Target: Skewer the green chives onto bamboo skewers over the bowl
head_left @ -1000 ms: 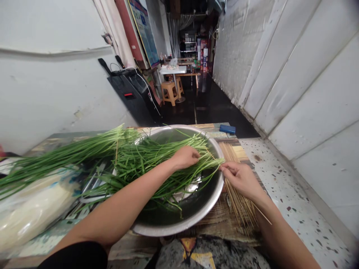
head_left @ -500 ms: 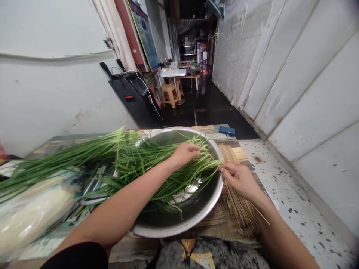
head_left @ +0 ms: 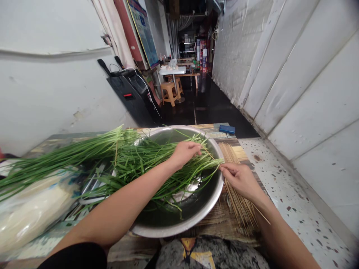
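Note:
A big steel bowl sits on the table in front of me with long green chives lying across it, their tips reaching left. My left hand rests on the chives' cut ends near the bowl's right side, fingers curled onto the stalks. Just past the bowl's right rim, my right hand pinches a thin bamboo skewer that runs back along my wrist, its front end at the chive ends. A heap of bamboo skewers lies under that hand.
A white plastic-wrapped bundle lies at the left. A blue flat object sits at the table's far edge. A white wall runs along the right, a black machine stands behind, and stools and a table fill the dark corridor.
My left hand has shifted slightly along the chive ends, fingers opening a little. My right hand has stayed at the bowl's rim with the skewer.

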### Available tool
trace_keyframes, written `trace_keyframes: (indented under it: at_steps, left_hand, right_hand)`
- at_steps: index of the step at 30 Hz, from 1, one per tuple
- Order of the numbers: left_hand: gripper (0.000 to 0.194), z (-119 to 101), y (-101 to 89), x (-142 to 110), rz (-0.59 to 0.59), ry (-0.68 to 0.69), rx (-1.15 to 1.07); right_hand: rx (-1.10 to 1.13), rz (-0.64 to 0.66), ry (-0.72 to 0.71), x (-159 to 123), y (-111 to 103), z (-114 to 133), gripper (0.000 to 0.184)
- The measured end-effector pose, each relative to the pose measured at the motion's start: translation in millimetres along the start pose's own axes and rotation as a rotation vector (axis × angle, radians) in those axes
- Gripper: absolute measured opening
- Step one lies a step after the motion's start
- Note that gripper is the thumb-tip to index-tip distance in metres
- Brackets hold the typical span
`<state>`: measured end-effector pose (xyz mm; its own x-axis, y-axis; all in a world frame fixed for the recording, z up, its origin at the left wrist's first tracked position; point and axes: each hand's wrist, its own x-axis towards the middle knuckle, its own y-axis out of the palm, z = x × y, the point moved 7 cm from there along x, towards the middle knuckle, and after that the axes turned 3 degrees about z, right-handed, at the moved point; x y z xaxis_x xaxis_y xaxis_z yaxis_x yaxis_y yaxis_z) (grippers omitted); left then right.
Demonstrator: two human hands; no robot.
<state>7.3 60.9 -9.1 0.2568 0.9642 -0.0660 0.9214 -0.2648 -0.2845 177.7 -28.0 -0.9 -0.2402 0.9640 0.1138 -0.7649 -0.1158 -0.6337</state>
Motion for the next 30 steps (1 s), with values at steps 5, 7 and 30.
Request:
trace_keyframes:
  at_steps: [5, 7, 30]
  left_hand:
    - [0.027, 2.0, -0.9, 0.4, -0.020, -0.023, -0.038]
    - [0.027, 2.5, -0.6, 0.2, -0.019, -0.035, -0.051]
    - [0.024, 4.6, -0.1, 1.7, -0.015, -0.021, -0.073]
  right_hand:
    - [0.006, -0.016, 0.001, 0.5, -0.2, -0.9, 0.029]
    - [0.009, -0.025, 0.006, 0.8, 0.1, -1.8, 0.028]
    - [0.033, -0.023, -0.002, 1.9, 1.5, -5.4, 0.026]
